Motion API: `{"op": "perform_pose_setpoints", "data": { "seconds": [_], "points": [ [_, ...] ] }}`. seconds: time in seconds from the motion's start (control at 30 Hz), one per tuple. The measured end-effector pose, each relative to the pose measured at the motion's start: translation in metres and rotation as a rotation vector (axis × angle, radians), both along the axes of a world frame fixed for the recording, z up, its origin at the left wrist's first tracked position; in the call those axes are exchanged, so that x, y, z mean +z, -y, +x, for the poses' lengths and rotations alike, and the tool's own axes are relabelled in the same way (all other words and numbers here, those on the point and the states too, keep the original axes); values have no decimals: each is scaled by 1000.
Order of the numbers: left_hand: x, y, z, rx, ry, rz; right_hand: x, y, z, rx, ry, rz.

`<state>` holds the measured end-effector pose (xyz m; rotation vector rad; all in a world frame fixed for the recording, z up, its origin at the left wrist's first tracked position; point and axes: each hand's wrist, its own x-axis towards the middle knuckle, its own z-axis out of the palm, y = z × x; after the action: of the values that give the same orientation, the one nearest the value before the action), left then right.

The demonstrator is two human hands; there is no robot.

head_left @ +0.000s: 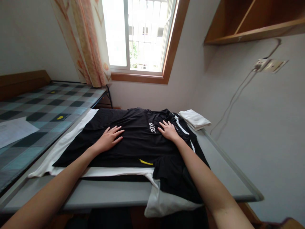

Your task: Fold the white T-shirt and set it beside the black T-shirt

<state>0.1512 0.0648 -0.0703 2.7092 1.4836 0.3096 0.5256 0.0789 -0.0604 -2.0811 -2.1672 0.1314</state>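
Note:
A black T-shirt [133, 146] with white lettering lies spread out, its collar end to the right and one sleeve towards me. Under it, a white garment [107, 171] shows along the left and near edges, and its sleeve hangs over the table's front edge. My left hand [108, 139] rests flat on the lower part of the black T-shirt, fingers spread. Close to the lettering and collar, my right hand [168, 130] lies on the same cloth with its fingers apart. A yellow strip [145, 162] lies on the near side of the shirt.
The garments lie on a grey table [114, 194]. A folded white cloth [194, 119] sits at its far right corner. To the left is a bed with a checked cover [47, 121] and a paper [16, 130]. A cable [234, 98] hangs from a wall socket [260, 64].

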Motion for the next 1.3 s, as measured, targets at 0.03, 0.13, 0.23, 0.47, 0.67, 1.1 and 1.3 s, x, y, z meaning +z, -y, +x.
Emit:
{"op": "perform_pose_setpoints", "data": {
  "seconds": [0.03, 0.13, 0.23, 0.47, 0.67, 1.1, 1.3],
  "points": [
    [0, 0, 0, -1, 1, -2, 0, 0, 0, 0, -2, -1],
    [0, -1, 0, 0, 0, -7, 0, 0, 0, 1, -6, -1],
    [0, -1, 0, 2, 7, -6, -1, 0, 0, -3, -10, 6],
    [0, -2, 0, -1, 47, -20, -3, 0, -1, -21, -14, 54],
    [0, -4, -2, 2, 34, -32, -4, 1, -1, -38, -33, 97],
    [0, -5, -2, -3, 33, -29, -2, 5, -4, -67, -75, 138],
    [0, -3, 0, 8, 57, -15, -2, 6, -4, -62, -82, 136]
  ]
}}
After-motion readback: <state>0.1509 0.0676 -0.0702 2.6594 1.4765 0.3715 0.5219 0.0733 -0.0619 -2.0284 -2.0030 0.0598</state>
